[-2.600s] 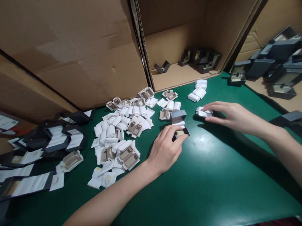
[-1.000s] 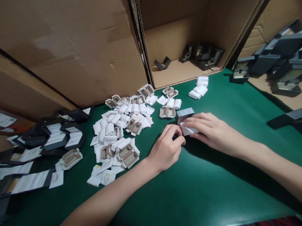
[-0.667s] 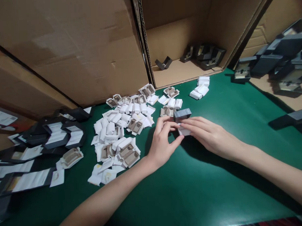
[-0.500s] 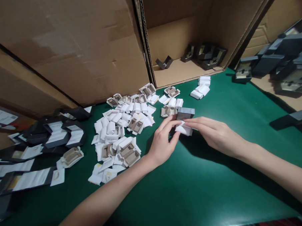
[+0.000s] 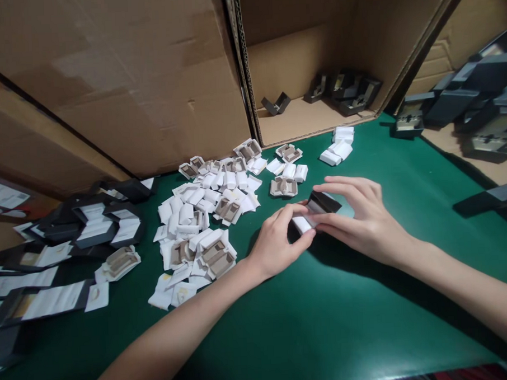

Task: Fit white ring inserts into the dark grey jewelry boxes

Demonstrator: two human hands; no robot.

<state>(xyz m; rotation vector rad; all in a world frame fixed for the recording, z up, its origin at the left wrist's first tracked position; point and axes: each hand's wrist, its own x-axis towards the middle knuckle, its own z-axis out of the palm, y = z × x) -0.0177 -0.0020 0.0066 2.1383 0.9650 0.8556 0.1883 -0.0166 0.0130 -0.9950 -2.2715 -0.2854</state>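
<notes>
In the head view my left hand (image 5: 276, 242) pinches a white folded cardboard insert (image 5: 302, 225) between thumb and fingers. Joined to or touching that insert is a small black hinged box (image 5: 322, 202), tilted, with its dark lid side turned to the right. My right hand (image 5: 362, 221) grips the box, fingers curved over its right side and one fingertip at the insert. The fingers partly hide where the box and insert meet. To the left of my hands lies a heap of white cardboard inserts (image 5: 191, 212), several showing brown insides.
Open black boxes with white linings (image 5: 97, 225) crowd the left side. A large open carton (image 5: 284, 134) behind holds several black boxes (image 5: 352, 93). More black boxes (image 5: 451, 105) pile at the right. A few inserts (image 5: 338, 151) lie on the green table (image 5: 347, 331).
The box and insert have turned in my hands, so the lid that stood upright now leans right. My right hand has lifted and curled more around the box. The heaps look unchanged.
</notes>
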